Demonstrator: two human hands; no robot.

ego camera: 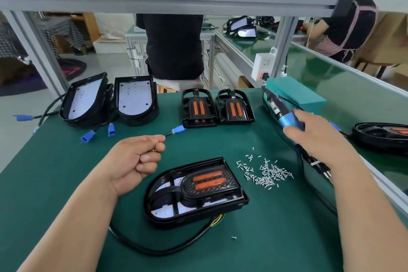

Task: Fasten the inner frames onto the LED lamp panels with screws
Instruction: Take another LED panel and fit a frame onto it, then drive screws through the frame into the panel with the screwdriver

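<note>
A black LED lamp panel (194,192) with an inner frame and two orange strips set in it lies on the green mat in front of me. A pile of small silver screws (266,173) sits just right of it. My left hand (136,159) hovers left of the panel with fingers curled; something small seems pinched at the fingertips, too small to name. My right hand (318,137) grips a blue electric screwdriver (280,109) at the right, its tip pointing up and away. Two loose inner frames (217,106) stand at the back centre.
Two open lamp panels (112,99) with blue connectors lie at the back left. An assembled lamp (382,134) rests at the right edge. A teal box (295,93) and a socket strip (263,66) stand behind the screwdriver. One stray screw (234,237) lies near the cable. People work beyond the bench.
</note>
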